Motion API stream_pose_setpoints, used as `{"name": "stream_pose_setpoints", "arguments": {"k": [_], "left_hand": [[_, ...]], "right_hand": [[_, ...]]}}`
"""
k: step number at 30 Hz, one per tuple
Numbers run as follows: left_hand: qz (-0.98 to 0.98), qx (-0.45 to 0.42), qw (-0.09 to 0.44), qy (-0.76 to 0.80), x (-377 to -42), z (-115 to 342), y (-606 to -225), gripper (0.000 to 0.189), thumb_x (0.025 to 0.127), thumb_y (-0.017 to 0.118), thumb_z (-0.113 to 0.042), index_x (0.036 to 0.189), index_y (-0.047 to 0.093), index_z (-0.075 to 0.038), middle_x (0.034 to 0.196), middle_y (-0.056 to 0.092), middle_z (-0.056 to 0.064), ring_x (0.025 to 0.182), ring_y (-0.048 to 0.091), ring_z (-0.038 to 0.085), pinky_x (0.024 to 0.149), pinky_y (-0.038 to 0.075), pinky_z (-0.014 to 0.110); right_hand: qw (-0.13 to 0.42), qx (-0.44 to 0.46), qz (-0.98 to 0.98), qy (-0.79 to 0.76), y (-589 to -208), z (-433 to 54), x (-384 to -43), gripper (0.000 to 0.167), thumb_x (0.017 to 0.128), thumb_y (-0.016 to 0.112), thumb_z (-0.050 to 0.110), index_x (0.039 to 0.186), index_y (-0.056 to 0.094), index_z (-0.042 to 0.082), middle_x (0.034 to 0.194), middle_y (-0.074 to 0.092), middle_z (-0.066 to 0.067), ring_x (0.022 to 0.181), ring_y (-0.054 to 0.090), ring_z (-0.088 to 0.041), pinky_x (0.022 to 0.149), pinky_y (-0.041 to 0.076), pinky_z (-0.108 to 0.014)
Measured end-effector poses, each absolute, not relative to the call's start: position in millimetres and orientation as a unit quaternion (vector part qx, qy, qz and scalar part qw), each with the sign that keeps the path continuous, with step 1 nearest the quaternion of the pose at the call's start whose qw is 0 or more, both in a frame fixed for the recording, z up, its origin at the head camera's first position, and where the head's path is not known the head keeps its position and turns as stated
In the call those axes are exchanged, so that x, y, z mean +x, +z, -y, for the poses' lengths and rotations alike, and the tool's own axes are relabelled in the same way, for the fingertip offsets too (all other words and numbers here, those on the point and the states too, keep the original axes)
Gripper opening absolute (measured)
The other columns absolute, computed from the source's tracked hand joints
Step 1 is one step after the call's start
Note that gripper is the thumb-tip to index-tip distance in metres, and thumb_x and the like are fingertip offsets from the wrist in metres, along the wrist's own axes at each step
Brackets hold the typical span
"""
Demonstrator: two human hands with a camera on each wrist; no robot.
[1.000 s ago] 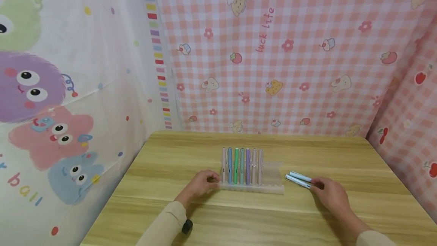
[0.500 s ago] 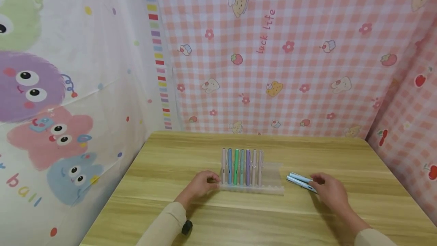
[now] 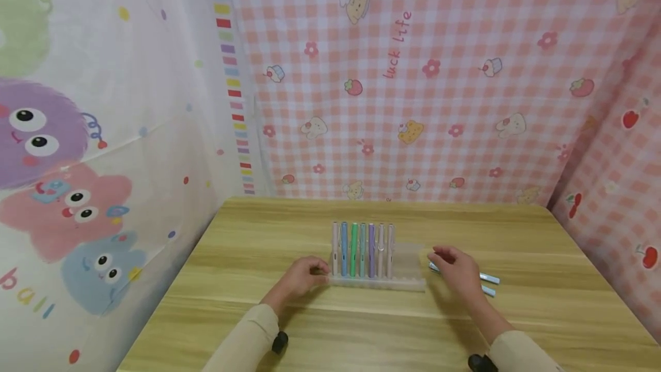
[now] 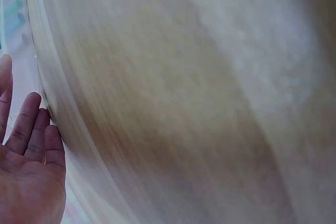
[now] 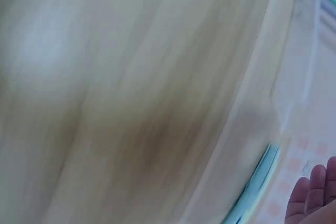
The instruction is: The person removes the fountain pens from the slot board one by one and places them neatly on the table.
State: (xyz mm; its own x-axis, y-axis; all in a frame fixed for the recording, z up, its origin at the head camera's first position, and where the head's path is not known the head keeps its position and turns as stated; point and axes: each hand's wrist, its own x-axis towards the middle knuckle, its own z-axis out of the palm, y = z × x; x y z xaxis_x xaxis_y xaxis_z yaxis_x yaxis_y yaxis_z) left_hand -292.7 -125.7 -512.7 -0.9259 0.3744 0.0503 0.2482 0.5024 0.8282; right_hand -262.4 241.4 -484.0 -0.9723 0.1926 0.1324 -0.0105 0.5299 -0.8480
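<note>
A translucent pen holder point(image 3: 410, 286) lies on the wooden table, with several capped pens side by side in it: pale pink, blue, green point(image 3: 353, 250), teal, purple point(image 3: 371, 250) and more pale pink. My left hand point(image 3: 302, 277) rests at the holder's left end, its fingertips against the edge; the left wrist view shows those fingers fairly straight. To the right of the holder, my right hand point(image 3: 459, 271) hovers over two light blue pens point(image 3: 489, 278), hiding their middles. Its fingers hold neither pen, and the right wrist view shows one light blue pen point(image 5: 254, 184) lying apart from the fingers.
The right part of the holder has bare slots point(image 3: 408, 260). Behind the table point(image 3: 361, 326) hangs a pink checked cloth point(image 3: 413, 102), and a white cartoon-print cloth point(image 3: 170, 131) hangs along the left. A dark wrist strap piece point(image 3: 279, 342) shows under the left sleeve.
My right hand has let go of the two light blue pens' right ends and moved left over them, toward the holder. My left hand stays at the holder's left end.
</note>
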Motion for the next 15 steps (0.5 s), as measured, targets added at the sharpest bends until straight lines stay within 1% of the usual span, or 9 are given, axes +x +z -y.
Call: {"name": "stream_pose_setpoints", "arguments": {"k": [5,11,15], "left_hand": [[-0.866,0.179,0.070,0.462,-294,127,-511,0.007,0.088,0.071,-0.001,0.094,0.071,-0.005,0.108,0.067,0.007,0.103,0.059,0.025,0.093,0.047,0.047],[-0.862,0.183,0.068,0.467,-297,128,-511,0.008,0.088,0.072,-0.002,0.095,0.070,-0.006,0.106,0.067,0.005,0.101,0.060,0.023,0.092,0.049,0.044],[-0.861,0.189,0.064,0.468,-297,128,-513,0.007,0.088,0.072,-0.002,0.094,0.071,-0.005,0.106,0.067,0.006,0.099,0.060,0.022,0.090,0.049,0.043]], "right_hand": [[0.109,-0.082,0.835,0.534,-486,-206,-266,0.032,0.095,0.068,0.020,0.118,0.068,-0.003,0.109,0.071,-0.015,0.093,0.063,-0.016,0.071,0.049,-0.018],[0.128,-0.116,0.801,0.574,-492,-171,-268,0.033,0.094,0.070,0.017,0.118,0.068,-0.004,0.111,0.070,-0.017,0.100,0.062,-0.020,0.074,0.046,-0.016],[0.131,-0.138,0.776,0.602,-498,-155,-265,0.033,0.093,0.071,0.016,0.117,0.067,-0.006,0.110,0.070,-0.018,0.099,0.063,-0.022,0.073,0.047,-0.013]]}}
